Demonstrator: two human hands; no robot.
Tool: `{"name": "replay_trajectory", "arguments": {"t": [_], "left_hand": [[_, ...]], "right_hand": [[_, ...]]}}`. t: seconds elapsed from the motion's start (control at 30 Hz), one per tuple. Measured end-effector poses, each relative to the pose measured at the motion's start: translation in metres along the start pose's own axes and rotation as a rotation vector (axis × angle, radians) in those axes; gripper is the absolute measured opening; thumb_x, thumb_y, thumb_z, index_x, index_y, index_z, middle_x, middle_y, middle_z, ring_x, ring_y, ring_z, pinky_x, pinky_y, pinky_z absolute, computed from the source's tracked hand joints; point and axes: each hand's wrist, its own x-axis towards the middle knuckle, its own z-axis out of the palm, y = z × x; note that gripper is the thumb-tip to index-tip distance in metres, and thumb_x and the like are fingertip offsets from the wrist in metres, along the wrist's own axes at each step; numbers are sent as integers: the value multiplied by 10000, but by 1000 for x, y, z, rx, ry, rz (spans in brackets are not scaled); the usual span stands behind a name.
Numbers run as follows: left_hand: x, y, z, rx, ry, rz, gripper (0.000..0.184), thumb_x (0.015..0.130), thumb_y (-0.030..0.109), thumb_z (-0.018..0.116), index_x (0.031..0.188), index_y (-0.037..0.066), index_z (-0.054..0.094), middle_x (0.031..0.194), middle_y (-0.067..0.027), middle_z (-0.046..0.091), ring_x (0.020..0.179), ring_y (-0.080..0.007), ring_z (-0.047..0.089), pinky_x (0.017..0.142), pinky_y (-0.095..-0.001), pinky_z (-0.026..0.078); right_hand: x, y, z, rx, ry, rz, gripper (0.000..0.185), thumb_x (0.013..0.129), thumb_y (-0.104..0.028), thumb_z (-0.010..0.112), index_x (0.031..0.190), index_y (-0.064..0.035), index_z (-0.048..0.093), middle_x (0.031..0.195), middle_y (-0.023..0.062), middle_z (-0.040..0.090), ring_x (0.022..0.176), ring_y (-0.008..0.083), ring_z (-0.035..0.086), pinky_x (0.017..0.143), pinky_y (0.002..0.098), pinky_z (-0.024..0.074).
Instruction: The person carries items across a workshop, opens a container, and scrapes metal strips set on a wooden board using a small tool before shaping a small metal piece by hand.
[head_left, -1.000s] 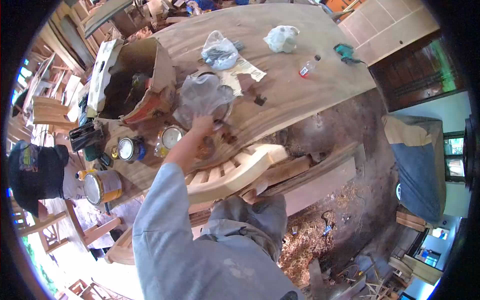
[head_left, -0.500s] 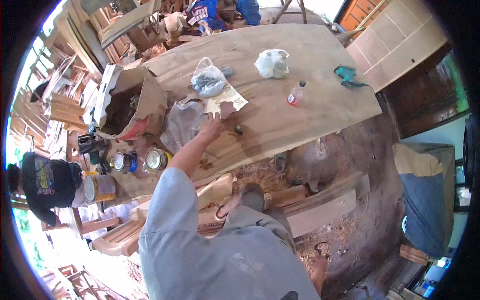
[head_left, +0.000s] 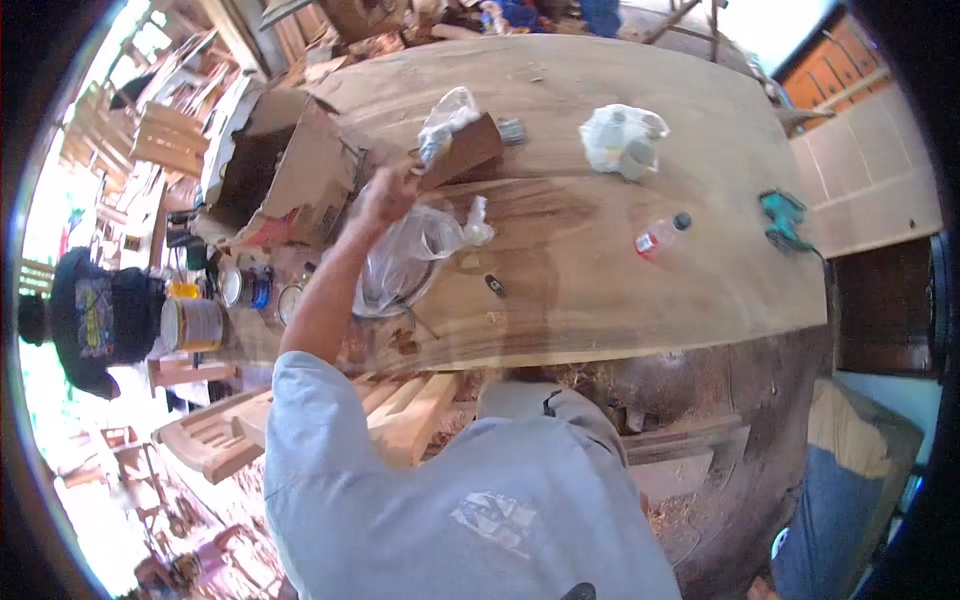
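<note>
My left hand (head_left: 390,192) reaches over the workbench (head_left: 600,280), its fingers closed on the edge of a brown sheet that looks like sandpaper (head_left: 468,150). The sheet is raised and partly covers a white plastic bag (head_left: 450,108) behind it. Just below the hand lies a crumpled clear plastic bag (head_left: 400,260). A small dark object (head_left: 494,286) rests nearer the bench's front edge. My right hand is out of sight beside my body.
An open cardboard box (head_left: 300,175) and paint cans (head_left: 238,287) stand on the left. Rightward are another plastic bag (head_left: 620,142), a bottle with red liquid (head_left: 662,236) and a teal power sander (head_left: 785,218). A person in a black shirt (head_left: 95,320) is at far left.
My left hand has lifted the brown sheet off the bench, uncovering more of the clear bag. The view has shifted, and my right hand has left the lower edge of the frame.
</note>
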Motion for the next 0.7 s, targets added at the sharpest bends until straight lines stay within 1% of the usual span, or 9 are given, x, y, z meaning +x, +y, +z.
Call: {"name": "replay_trajectory", "arguments": {"t": [0.17, 0.23, 0.27, 0.3, 0.4, 0.47, 0.53, 0.63, 0.7], "left_hand": [[3, -5, -15, -96, -70, -164, 296, 916, 112, 626, 1180, -19, 662, 1059, -200, 731, 962, -206, 706, 828, -345, 541], [-1, 0, -9, 24, -81, -185, 304, 907, 113, 627, 1180, -14, 663, 1030, -222, 725, 959, -235, 717, 821, -338, 540], [-2, 3, -4, 34, -54, -188, 314, 901, 125, 630, 1182, -10, 663, 1009, -226, 723, 944, -251, 720, 811, -342, 540], [-3, 7, 1, 48, -24, -192, 323, 895, 136, 633, 1183, -6, 663, 987, -231, 721, 929, -266, 724, 802, -346, 540], [-10, 20, 10, -22, 10, -318, 301, 891, 142, 599, 1149, 3, 669, 1007, -247, 707, 960, -356, 695, 853, -420, 525], [-21, 10, 18, -34, 91, -390, 305, 891, 178, 604, 1133, 4, 667, 1021, -272, 691, 990, -421, 669, 877, -465, 515], [-34, 17, 23, 26, 111, -400, 317, 893, 197, 613, 1135, 0, 664, 1019, -276, 689, 1003, -427, 662, 875, -471, 514], [-44, 41, 17, 113, 77, -486, 353, 882, 228, 654, 1146, -6, 657, 1025, -280, 687, 1022, -440, 652, 875, -476, 515], [-45, 53, 11, 144, 15, -572, 380, 870, 240, 685, 1156, -7, 652, 1033, -280, 687, 1027, -447, 649, 877, -476, 517]], "right_hand": [[117, -99, -151, -47, 134, -182, 287, 847, -233, 666, 915, 44, 697, 923, 279, 688, 883, 378, 691, 794, 483, 516], [89, -278, -244, -30, 117, -197, 337, 907, -259, 651, 993, 67, 644, 924, 278, 690, 865, 359, 696, 756, 429, 513], [86, -337, -262, 0, 146, -361, 321, 926, -260, 647, 979, 54, 686, 821, 191, 708, 740, 228, 677, 684, 398, 516], [107, -371, -265, -79, 121, -453, 304, 924, -260, 647, 1029, 24, 668, 910, 240, 694, 843, 397, 678, 751, 434, 512], [166, -481, -227, -202, 248, -1135, 290, 882, -142, 615, 1155, -53, 656, 997, 227, 660, 926, 413, 658, 805, 496, 542], [221, -549, -173, -475, -13, -1068, 272, 864, -123, 574, 1107, -32, 653, 1150, 283, 604, 992, 413, 647, 848, 478, 553], [244, -597, -124, -461, 234, -1377, 277, 853, -118, 582, 1107, -38, 659, 1093, 273, 626, 990, 393, 655, 841, 454, 559], [273, -630, -77, -667, 412, -1445, 245, 872, -105, 587, 1097, -48, 667, 994, 239, 663, 970, 366, 672, 840, 411, 563], [318, -617, -51, -436, 162, -1424, 246, 868, -115, 588, 1086, -36, 669, 1027, 224, 666, 963, 330, 675, 842, 408, 554]]}}
